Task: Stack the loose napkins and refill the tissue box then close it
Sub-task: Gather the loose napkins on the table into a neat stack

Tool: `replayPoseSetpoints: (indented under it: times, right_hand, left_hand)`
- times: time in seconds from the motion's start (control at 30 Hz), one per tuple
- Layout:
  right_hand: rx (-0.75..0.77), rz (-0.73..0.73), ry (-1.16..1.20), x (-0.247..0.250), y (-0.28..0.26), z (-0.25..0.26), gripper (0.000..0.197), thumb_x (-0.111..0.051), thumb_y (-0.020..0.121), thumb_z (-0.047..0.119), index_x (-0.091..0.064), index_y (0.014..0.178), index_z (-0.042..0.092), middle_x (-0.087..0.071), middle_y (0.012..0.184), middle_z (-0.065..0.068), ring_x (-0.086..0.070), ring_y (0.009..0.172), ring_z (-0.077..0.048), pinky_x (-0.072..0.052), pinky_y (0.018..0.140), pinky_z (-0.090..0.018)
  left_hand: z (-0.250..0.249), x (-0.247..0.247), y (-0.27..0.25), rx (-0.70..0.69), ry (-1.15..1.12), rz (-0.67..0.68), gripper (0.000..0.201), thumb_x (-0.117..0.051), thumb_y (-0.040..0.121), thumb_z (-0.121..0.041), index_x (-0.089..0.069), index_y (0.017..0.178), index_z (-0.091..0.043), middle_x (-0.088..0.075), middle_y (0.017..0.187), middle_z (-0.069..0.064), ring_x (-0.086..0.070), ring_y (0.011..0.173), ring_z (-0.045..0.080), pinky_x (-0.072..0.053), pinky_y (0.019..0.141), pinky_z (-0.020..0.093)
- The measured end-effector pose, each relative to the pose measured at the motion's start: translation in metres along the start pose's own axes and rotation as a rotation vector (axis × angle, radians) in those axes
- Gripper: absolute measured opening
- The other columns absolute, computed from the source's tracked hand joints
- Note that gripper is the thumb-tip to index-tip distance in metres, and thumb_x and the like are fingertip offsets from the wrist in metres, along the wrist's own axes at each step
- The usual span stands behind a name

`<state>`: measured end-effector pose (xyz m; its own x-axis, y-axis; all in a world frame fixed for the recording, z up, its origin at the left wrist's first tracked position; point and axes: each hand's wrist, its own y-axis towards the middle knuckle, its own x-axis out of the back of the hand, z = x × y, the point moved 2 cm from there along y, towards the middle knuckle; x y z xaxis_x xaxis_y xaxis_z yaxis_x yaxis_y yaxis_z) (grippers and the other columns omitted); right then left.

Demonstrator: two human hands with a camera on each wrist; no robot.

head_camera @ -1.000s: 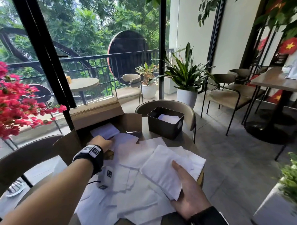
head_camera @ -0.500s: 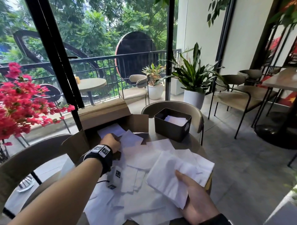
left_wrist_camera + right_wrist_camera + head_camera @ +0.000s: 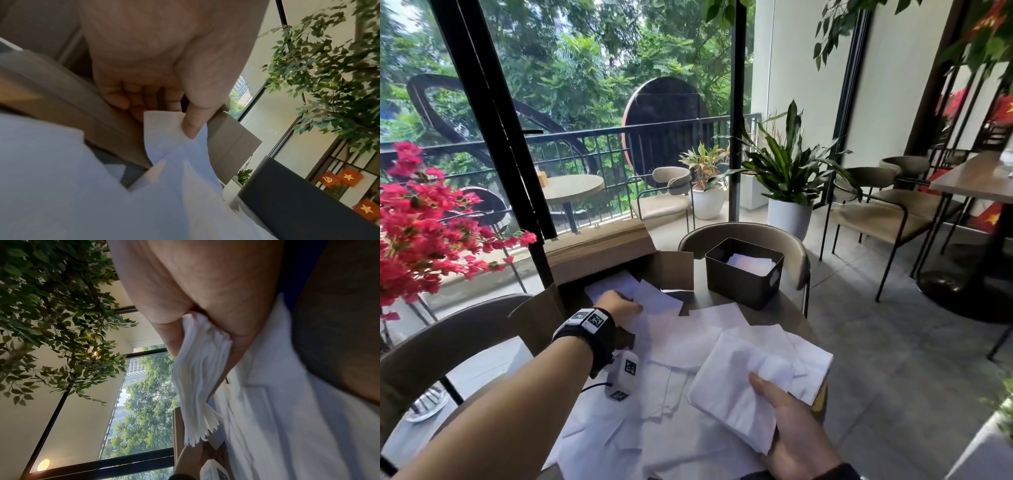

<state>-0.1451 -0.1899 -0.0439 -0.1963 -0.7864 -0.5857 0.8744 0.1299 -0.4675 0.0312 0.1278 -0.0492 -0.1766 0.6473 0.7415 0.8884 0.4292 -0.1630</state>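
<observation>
Left hand (image 3: 619,306) pinching one napkin (image 3: 655,299) at cardboard box (image 3: 599,255); right hand (image 3: 796,435) gripping napkin stack (image 3: 753,383) above loose napkins (image 3: 674,346) on table (image 3: 697,294); tissue box (image 3: 741,282) beyond, uncovered.

Your napkins (image 3: 690,337) are plain white, and the tissue box (image 3: 743,275) is dark grey. The cardboard box (image 3: 599,251) is brown, the flowers (image 3: 421,226) bright pink, and your wristband (image 3: 589,330) black with a black-and-white square code.
</observation>
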Motion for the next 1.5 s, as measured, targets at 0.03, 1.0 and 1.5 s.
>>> replayPoseSetpoints:
  times: [0.03,1.0,1.5]
  right_hand:
    - [-0.012,0.005,-0.003,-0.001,0.0,-0.001,0.021,-0.062,0.1,0.003,-0.082,0.095,0.006,-0.081,0.105,-0.02,-0.072,0.105,-0.04,-0.048,0.109,-0.059]
    - [0.087,-0.046,-0.043,0.001,0.005,-0.002,0.015,-0.066,0.096,-0.006,-0.074,0.094,0.006,-0.082,0.079,-0.011,-0.07,0.095,-0.035,-0.05,0.104,-0.056]
    - [-0.076,0.078,-0.014,0.008,0.011,-0.006,0.04,-0.065,0.1,0.03,-0.072,0.126,0.0,-0.078,0.118,-0.02,-0.071,0.116,-0.035,-0.053,0.107,-0.05]
  left_hand:
    - [-0.001,0.0,0.0,0.001,-0.016,0.007,0.024,-0.075,0.086,-0.027,-0.068,0.068,-0.012,-0.067,0.07,0.006,-0.062,0.063,0.023,-0.045,0.058,0.024]
    - [-0.012,0.012,-0.013,-0.024,-0.654,0.078,0.013,-0.058,0.091,-0.005,-0.067,0.099,0.0,-0.068,0.1,0.024,-0.065,0.085,0.032,-0.052,0.073,0.036]
    - [-0.081,-0.027,-0.212,0.178,-1.535,0.525,0.037,-0.037,0.106,-0.012,-0.054,0.139,-0.014,-0.069,0.126,0.023,-0.067,0.114,0.043,-0.056,0.089,0.062]
